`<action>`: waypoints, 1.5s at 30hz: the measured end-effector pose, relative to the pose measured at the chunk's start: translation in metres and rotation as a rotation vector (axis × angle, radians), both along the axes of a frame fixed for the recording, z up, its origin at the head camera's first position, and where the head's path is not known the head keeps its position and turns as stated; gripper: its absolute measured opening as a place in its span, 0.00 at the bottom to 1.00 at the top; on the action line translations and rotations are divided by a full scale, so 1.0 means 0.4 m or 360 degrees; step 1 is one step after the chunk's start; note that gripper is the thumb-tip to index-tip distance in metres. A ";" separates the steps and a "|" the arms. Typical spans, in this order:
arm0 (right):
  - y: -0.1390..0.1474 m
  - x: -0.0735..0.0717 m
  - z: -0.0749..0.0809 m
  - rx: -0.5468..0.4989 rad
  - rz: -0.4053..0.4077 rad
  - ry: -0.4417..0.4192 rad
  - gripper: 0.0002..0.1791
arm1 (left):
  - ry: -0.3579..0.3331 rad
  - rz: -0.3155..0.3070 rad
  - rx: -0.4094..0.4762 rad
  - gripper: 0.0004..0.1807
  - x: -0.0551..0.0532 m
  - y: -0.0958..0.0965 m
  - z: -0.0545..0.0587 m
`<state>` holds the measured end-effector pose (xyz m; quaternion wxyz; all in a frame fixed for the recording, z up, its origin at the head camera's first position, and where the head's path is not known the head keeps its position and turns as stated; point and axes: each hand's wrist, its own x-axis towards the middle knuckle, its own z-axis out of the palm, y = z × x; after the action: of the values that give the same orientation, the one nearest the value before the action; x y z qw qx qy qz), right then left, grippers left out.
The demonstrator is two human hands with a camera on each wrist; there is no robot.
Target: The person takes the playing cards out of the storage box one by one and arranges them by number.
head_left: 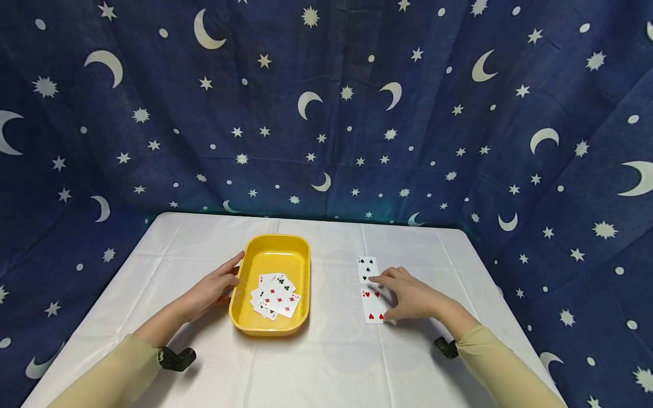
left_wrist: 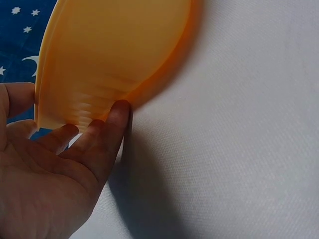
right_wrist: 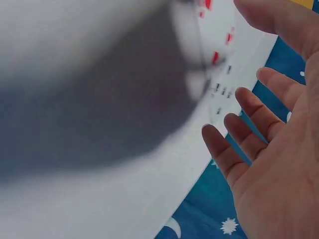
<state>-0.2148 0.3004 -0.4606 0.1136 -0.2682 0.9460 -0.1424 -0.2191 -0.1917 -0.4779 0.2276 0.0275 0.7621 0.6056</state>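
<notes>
four of hearts [head_left: 371, 309] partly behind right hand [head_left: 412, 296], spade card [head_left: 367, 268] losing a corner too, both blurred in right-wrist view, lower pile cards [head_left: 258, 306] overlapped, yellow tray [left_wrist: 119, 45] cut off atop left-wrist view, table [head_left: 326, 368] running off head view's bottom

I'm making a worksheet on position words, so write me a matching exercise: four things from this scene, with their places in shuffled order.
Things:
1. Left hand
2. Right hand
3. Card pile
4. Spades card

Places:
A. Inside the yellow tray
B. Flat on the white table, just beyond the hearts card
C. Touching the tray's outer side
D. Fingers close by the cards outside the tray

Pairs: 1-C, 2-D, 3-A, 4-B
</notes>
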 end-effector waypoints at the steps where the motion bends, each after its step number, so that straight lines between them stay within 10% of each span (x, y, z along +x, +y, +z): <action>1: -0.002 -0.002 0.005 -0.0003 0.0001 0.0013 0.48 | 0.0000 0.0002 0.0002 0.40 0.000 0.000 -0.001; 33: -0.361 -0.107 0.113 -0.0178 0.0363 0.0176 0.45 | -0.0003 0.0012 0.0028 0.39 -0.002 0.000 -0.005; 45: -0.499 -0.122 0.103 0.0059 0.0568 0.0062 0.44 | -0.0018 0.0038 0.0011 0.40 -0.003 -0.001 -0.008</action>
<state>-0.2637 0.1006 -0.4193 0.1235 -0.4323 0.8879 -0.0974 -0.2204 -0.1919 -0.4812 0.2246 0.0158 0.7590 0.6110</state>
